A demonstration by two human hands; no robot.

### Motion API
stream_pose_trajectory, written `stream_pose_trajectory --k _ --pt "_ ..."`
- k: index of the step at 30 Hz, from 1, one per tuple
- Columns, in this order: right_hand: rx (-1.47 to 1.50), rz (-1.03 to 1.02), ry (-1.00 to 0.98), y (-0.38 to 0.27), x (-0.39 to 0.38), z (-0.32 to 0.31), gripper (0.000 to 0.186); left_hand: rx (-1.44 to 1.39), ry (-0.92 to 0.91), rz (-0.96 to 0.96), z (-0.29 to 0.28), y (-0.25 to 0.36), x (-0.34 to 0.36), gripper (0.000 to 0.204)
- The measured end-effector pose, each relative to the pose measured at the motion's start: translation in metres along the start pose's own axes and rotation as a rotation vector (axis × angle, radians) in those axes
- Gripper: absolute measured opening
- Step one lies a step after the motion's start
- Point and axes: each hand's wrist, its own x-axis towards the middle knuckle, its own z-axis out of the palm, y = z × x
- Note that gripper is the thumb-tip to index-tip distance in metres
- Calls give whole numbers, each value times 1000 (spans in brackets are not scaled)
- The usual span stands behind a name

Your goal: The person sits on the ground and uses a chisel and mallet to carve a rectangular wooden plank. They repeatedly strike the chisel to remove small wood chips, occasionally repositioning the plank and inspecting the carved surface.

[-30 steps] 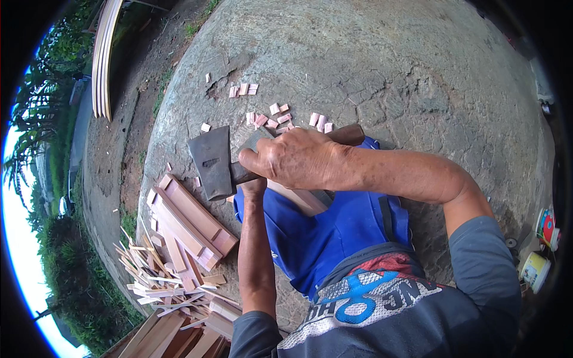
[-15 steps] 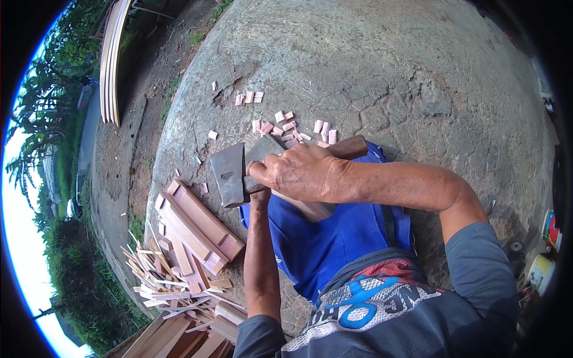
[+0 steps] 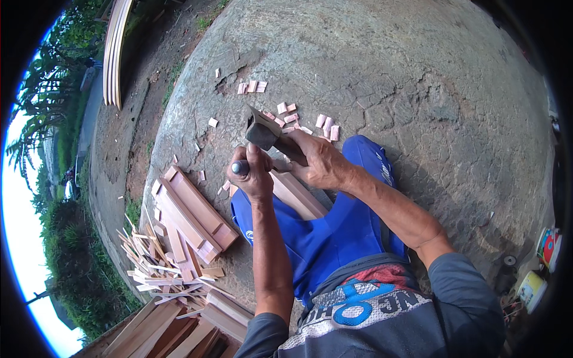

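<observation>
My right hand is closed round the handle of a hatchet, close under its dark steel head. The head is tilted up just above my left hand. My left fist grips a chisel-like tool, whose round, grey-capped handle end sticks out on the left; most of its blade is hidden. Beneath both hands, a pinkish length of wood lies between my legs in blue trousers. Its far end is covered by the hands. Small cut wood chips are scattered on the concrete just beyond.
Grooved wooden pieces lie at the left, beside a heap of thin offcuts. Boards fill the lower left. Long planks stand at the far left. Small tubs are at the right edge of the rough concrete.
The hatchet has swung from lying flat to head up, and its handle has turned. My right hand has dropped slightly right, uncovering my left fist and the tool in it.
</observation>
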Motion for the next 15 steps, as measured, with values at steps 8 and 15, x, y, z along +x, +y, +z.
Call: stream_pose_trajectory --k 8,15 --pt "366 70 -85 -3 37 -3 49 -295 66 -34 32 26 18 55" --pt "466 152 63 57 26 -4 47 920 285 -579 -61 -98 -141 96"
